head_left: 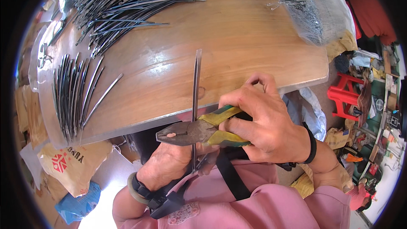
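My right hand (263, 123) is closed round pliers (182, 133) with yellow and green handles, their jaws pointing left. A long thin dark strip (196, 85) stands upright against the pliers, running past their jaws and down to my left hand (167, 163). My left hand is closed near the strip's lower end, its fingers partly hidden behind the pliers. Over the table's left part lie a small group of similar dark strips (70, 97) and, farther back, a large heap of strips (127, 12).
The wooden table (237, 55) has its near edge just beyond my hands. A clear bag of thin metal pieces (296, 8) lies at the back right. Scissors (43, 56) rest at the left edge. A red stool (345, 95) stands right; a paper sack (72, 167) sits lower left.
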A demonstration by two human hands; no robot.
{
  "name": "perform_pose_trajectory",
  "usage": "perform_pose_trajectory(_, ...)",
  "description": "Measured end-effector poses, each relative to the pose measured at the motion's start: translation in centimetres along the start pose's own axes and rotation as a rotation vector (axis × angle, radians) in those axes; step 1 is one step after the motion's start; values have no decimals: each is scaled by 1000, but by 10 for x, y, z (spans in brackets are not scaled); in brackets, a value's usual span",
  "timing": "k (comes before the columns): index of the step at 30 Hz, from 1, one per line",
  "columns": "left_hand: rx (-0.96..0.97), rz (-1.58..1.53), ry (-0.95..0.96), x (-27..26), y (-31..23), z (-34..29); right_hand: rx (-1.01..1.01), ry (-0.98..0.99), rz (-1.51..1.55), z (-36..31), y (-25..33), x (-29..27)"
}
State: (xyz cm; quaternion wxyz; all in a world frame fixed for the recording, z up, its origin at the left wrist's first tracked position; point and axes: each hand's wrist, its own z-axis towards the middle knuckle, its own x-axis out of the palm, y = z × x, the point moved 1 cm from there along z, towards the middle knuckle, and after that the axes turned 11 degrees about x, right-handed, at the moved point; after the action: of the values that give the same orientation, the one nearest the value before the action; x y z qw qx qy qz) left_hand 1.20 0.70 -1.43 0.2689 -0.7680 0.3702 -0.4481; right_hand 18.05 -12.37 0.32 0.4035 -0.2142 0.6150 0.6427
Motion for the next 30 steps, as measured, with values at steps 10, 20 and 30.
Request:
perform_pose_trajectory(10,273,-273,-305,15,9,-15,286,125,175,-30,-2,-21)
perform_pose_trajectory(20,419,91,-405,17,8,-9,258,346,162,-28,5,-14)
perform_pose_trajectory(30,518,80,-532,-2,3,-13,65,315,120,2,5,-1)
